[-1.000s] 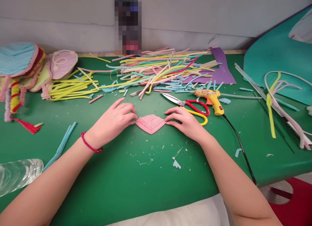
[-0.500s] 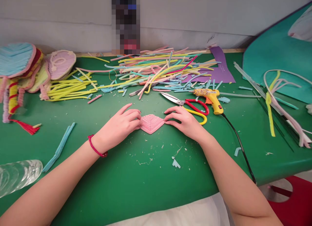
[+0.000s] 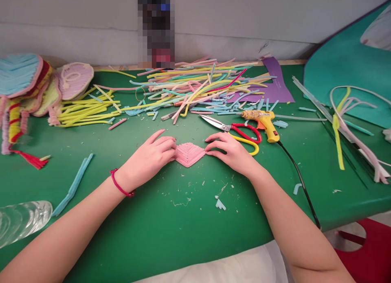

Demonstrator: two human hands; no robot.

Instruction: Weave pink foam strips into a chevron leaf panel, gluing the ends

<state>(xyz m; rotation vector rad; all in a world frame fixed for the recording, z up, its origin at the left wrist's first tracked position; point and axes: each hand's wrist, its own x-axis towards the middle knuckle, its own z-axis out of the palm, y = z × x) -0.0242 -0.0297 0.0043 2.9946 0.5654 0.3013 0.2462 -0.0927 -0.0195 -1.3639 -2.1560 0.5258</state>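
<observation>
A pink piece made of pipe cleaners (image 3: 188, 155), laid side by side in V-shaped rows, lies on the green table between my hands. My left hand (image 3: 152, 154), with a red bracelet at the wrist, pinches its left corner between thumb and fingers. At the right corner, my right hand (image 3: 227, 152) holds the tip between thumb and forefinger, its other fingers slightly spread. Just behind my right hand lie scissors (image 3: 241, 132) with one red and one yellow handle. A yellow hot glue gun (image 3: 265, 123) rests to the right of them.
Loose coloured pipe cleaners (image 3: 195, 87) are heaped along the wall, beside purple paper (image 3: 282, 85). Finished fuzzy shapes (image 3: 20, 75) sit at the left. A clear plastic bottle (image 3: 24, 222) lies at lower left. The glue gun's black cord (image 3: 301, 183) runs over the right front edge.
The view has shifted very slightly. Both hands keep the same hold on the pink piece, with no other visible movement.
</observation>
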